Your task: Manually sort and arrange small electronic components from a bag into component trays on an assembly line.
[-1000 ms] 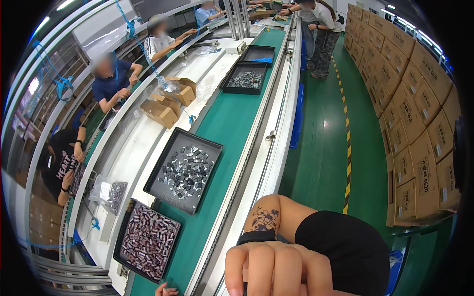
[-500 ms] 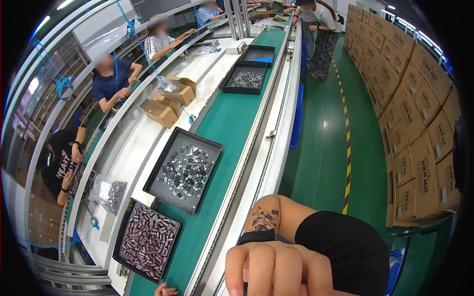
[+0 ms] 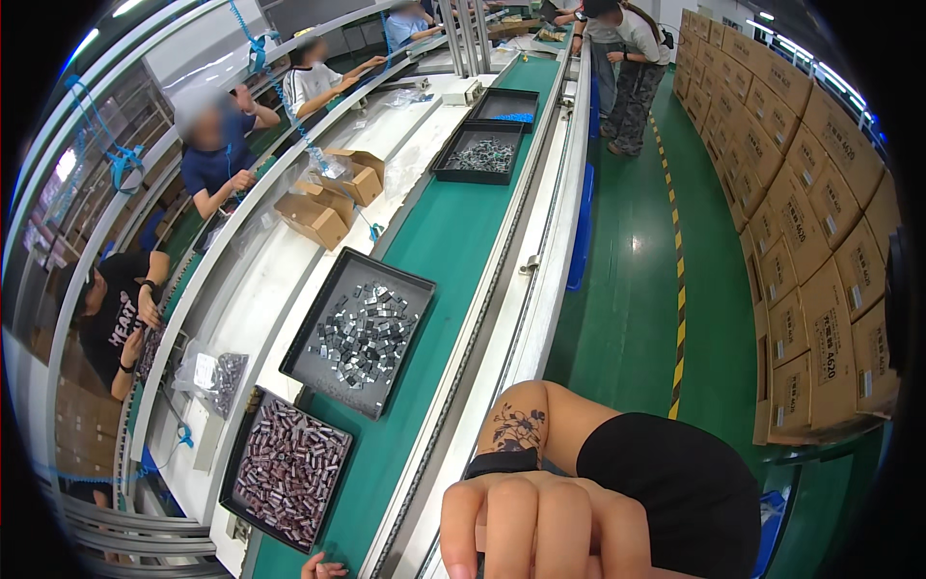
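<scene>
My right hand (image 3: 545,526) is large in the foreground at the lower edge, its fingers curled over; whatever they close on is hidden beneath them. A dark band circles that wrist, and the forearm bends back to a black sleeve. Only some fingers of my left hand (image 3: 323,567) show at the bottom edge, slightly apart over the green conveyor belt (image 3: 410,241), with nothing visible between them. Closest to them is a black tray (image 3: 338,502) full of small brownish-purple cylindrical parts (image 3: 289,468). Beyond it, another black tray (image 3: 311,362) holds small silver and black block-like parts (image 3: 362,333).
Farther up the belt sit a black tray of small metallic parts (image 3: 482,154) and one with blue pieces (image 3: 516,118). Open cardboard boxes (image 3: 313,220) and a bag of parts (image 3: 230,381) are on the white bench. Several co-workers sit leftward; stacked cartons (image 3: 820,289) line the right.
The co-worker in navy has raised one hand beside the head. The co-worker in black has shifted their head. My hands and the trays stay nearly where they were.
</scene>
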Motion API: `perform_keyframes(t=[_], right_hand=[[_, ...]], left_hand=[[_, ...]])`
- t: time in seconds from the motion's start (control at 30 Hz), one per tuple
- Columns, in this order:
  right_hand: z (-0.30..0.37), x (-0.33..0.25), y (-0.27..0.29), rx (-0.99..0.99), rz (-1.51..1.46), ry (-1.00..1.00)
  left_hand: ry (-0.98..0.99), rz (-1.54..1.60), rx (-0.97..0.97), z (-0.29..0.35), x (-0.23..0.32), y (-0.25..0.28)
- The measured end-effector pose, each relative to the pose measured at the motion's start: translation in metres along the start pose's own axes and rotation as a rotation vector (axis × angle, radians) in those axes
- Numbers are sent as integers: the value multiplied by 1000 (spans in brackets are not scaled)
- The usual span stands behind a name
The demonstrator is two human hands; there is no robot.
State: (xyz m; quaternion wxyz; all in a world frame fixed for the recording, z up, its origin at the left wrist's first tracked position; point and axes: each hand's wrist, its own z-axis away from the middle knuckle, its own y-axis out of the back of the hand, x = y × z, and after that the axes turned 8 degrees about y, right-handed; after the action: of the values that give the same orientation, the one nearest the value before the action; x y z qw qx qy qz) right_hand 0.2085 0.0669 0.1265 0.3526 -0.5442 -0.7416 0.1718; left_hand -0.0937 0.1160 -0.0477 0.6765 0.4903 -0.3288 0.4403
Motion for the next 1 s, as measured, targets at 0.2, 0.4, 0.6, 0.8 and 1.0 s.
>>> perform_keyframes(t=[0.2,0.4,0.6,0.8,1.0], right_hand=[[4,-10,8,15,37,-115],[1,1,0,-1,-4,6],[3,0,2,-10,17,14],[4,-1,2,1,8,12],[4,-2,2,8,32,-45]], left_hand=[[-3,24,-12,3,10,-2],[-14,35,-28,0,0,1],[9,101,-130,-20,-23,13],[13,114,-134,-21,-26,14],[1,107,-138,-23,-26,14]])
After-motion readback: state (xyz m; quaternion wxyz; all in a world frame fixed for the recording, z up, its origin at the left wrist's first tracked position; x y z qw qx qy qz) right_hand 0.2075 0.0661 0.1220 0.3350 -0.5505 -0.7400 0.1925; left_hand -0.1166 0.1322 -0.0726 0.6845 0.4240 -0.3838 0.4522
